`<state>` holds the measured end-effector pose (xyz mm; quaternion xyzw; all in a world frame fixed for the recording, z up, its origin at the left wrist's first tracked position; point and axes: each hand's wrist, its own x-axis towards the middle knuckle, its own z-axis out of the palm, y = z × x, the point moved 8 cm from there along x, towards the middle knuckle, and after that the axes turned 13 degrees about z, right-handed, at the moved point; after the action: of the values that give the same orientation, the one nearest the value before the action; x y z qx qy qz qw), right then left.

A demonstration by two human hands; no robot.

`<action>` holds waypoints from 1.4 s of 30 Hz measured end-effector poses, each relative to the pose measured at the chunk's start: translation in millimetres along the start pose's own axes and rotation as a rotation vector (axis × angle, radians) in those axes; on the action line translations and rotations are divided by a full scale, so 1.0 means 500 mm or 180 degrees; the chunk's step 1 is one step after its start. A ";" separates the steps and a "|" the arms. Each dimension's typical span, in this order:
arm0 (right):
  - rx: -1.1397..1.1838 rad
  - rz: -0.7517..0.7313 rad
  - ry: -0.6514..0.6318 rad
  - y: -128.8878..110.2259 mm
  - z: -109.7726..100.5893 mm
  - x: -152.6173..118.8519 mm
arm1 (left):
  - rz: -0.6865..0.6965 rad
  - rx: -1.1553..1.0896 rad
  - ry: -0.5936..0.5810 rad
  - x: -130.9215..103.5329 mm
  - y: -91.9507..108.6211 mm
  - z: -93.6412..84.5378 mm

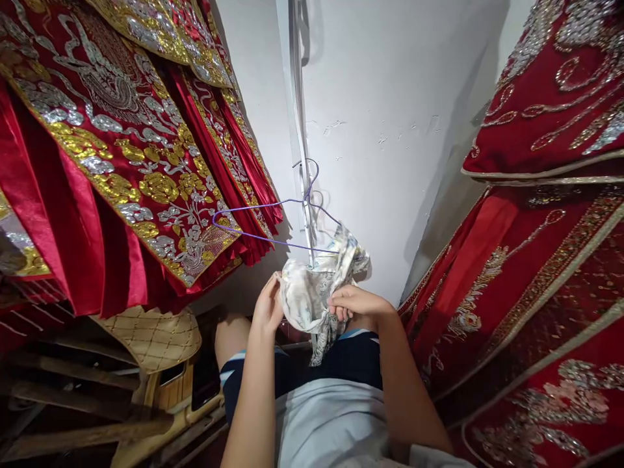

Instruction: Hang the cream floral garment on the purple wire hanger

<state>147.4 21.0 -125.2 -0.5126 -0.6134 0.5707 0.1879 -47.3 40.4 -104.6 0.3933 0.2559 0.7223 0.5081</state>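
Note:
A purple wire hanger [273, 207] hangs by its hook from a pale vertical strip [295, 84]. Its right end runs into a light patterned garment [305, 296], white with faint floral marks, while its left end is bare. My left hand [269, 304] pinches the garment's left edge. On the other side, my right hand [351, 302] has its fingers curled on a fold of the same cloth. The garment's lower tip dangles between my legs.
Red garments with gold and silver sequins [160, 185] hang at the left. More red beaded garments [546, 273] hang at the right. A wooden chair with a gold quilted pad [156, 338] stands low left. Behind the hanger is a white wall [380, 78].

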 end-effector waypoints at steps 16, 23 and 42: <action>0.1363 -0.0537 -0.0638 -0.088 0.078 -0.076 | 0.0116 0.1525 -0.2199 -0.111 -0.007 0.133; -0.0643 -0.0759 -0.0144 -0.138 -0.054 -0.155 | 0.0604 0.3574 -0.3155 -0.125 -0.013 -0.007; -0.0397 -0.1590 0.2214 -0.158 -0.232 0.013 | 0.1563 0.5227 -0.1901 0.011 0.269 -0.038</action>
<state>206.7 99.4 -24.8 -0.5206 -0.6521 0.2629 0.4844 -135.7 -1.5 -10.1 0.8462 0.4569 0.2686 -0.0552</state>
